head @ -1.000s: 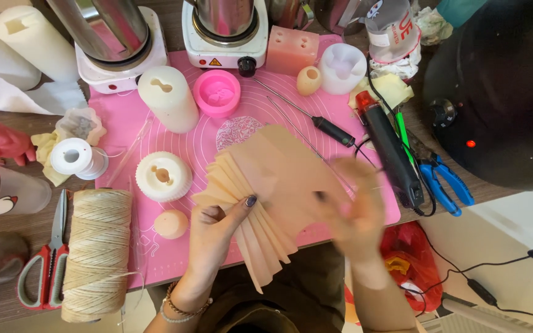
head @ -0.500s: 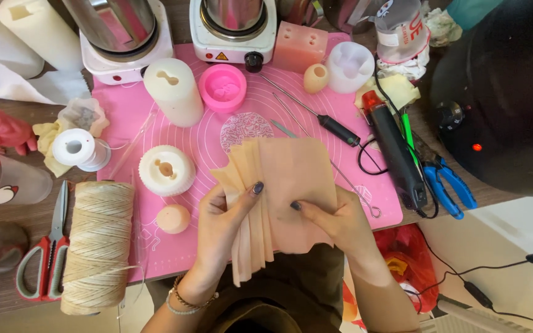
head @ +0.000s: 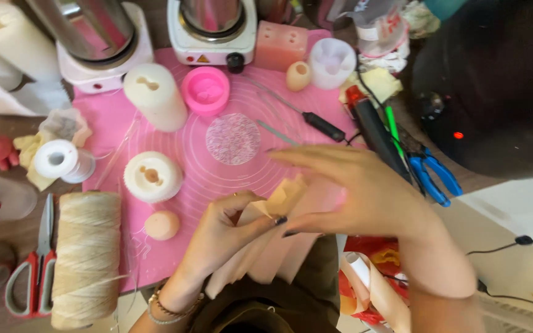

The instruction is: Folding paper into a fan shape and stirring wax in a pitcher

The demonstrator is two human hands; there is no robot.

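Left hand (head: 226,231) pinches peach paper sheets (head: 266,256); right hand (head: 356,197) grips their top edge; twine spool (head: 86,259) left of both.

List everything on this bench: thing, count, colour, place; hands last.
peach sheets: a stack, near edge, in both hands
silicone mat: 1, pink, centre
hot plates: 2, white, far edge, steel pots on them
tall cylinder mould: 1, cream, far left of mat
ribbed round mould: 1, cream, left of mat
round mould: 1, pink, far side of mat
twine spool: 1, beige, left of mat
scissors: 1, red-handled, left edge
pliers: 1, blue-handled, right of mat
left hand: pinching sheets
right hand: over sheets
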